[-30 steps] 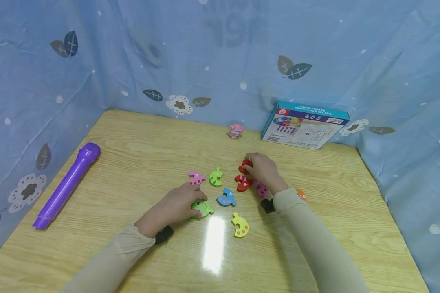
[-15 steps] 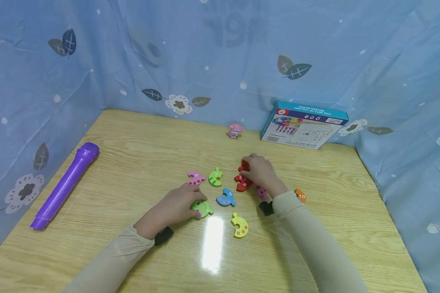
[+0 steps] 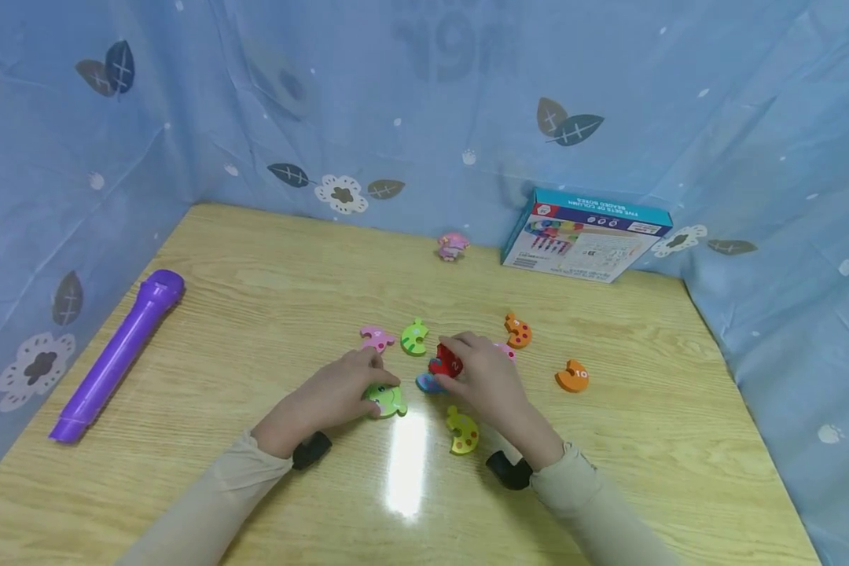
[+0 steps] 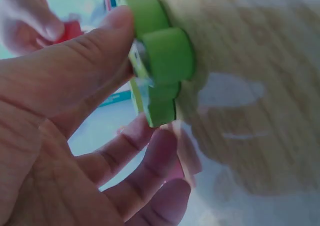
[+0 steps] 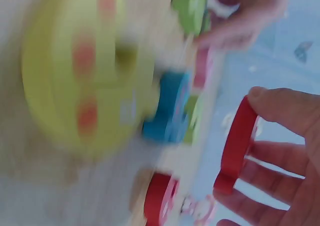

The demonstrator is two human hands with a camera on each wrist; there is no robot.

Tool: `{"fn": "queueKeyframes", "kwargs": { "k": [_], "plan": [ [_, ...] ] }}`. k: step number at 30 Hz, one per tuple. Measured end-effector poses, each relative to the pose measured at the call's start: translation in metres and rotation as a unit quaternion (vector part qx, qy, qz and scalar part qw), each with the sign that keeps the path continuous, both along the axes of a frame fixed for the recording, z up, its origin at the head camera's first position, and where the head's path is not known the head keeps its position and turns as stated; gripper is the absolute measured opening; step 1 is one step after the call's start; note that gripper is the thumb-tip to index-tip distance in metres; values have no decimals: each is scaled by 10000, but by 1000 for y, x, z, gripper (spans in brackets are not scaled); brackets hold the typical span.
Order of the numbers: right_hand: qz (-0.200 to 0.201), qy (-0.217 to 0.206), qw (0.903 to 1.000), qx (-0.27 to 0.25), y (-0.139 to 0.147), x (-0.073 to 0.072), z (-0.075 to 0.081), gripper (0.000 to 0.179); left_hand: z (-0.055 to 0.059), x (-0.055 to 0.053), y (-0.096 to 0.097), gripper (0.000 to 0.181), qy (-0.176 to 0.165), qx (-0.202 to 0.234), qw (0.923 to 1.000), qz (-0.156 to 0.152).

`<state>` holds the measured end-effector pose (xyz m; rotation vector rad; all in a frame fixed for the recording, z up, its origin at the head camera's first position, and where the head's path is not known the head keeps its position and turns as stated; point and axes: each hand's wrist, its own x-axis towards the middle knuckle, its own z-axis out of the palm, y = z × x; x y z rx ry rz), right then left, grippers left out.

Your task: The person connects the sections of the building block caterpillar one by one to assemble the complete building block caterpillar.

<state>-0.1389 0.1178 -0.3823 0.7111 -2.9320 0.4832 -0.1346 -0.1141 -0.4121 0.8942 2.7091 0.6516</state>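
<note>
My left hand (image 3: 332, 395) pinches the green puzzle piece with a face (image 3: 392, 402) between thumb and fingers. The left wrist view shows its thick green edge (image 4: 170, 56) close to the tabletop. My right hand (image 3: 486, 379) grips a red puzzle piece marked 2 (image 3: 450, 362), raised off the table in the right wrist view. Beneath that red piece lies a blue piece (image 3: 428, 384), partly covered. Nearer me is a yellow dotted piece (image 3: 466, 435). Another red piece (image 5: 158, 198) lies on the table, hidden by my right hand in the head view.
Around the hands lie a pink piece (image 3: 376, 338), a striped green piece (image 3: 413, 339), an orange dotted piece (image 3: 520, 333) and an orange 10 (image 3: 572, 379). A purple tube (image 3: 116, 358) lies left. A small pink figure (image 3: 452, 246) and a box (image 3: 586, 237) stand behind.
My right hand has picked up the red piece and carried it left and nearer me, above the blue piece. The orange dotted piece has come into sight. My left hand keeps its hold.
</note>
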Motion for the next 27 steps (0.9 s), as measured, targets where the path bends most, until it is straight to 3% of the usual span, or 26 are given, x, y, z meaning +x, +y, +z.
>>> {"fn": "queueKeyframes", "kwargs": {
  "k": [5,13,21,27],
  "plan": [
    [102,169,9998,-43,-13,29,1,52,3,-2,-2,43,-351,163,9991,-188],
    [-88,294,9990,328,-32,57,-3,49,9,-7,-2,42,-760,88,9963,-402],
    [-584,-142,9981,151,-53,70,-19,38,11,-11,-2,47,-1014,149,9937,-444],
    [-948,-379,9943,303,-67,74,-28,45,9,-12,-4,49,-929,144,9940,-556]
  ]
}}
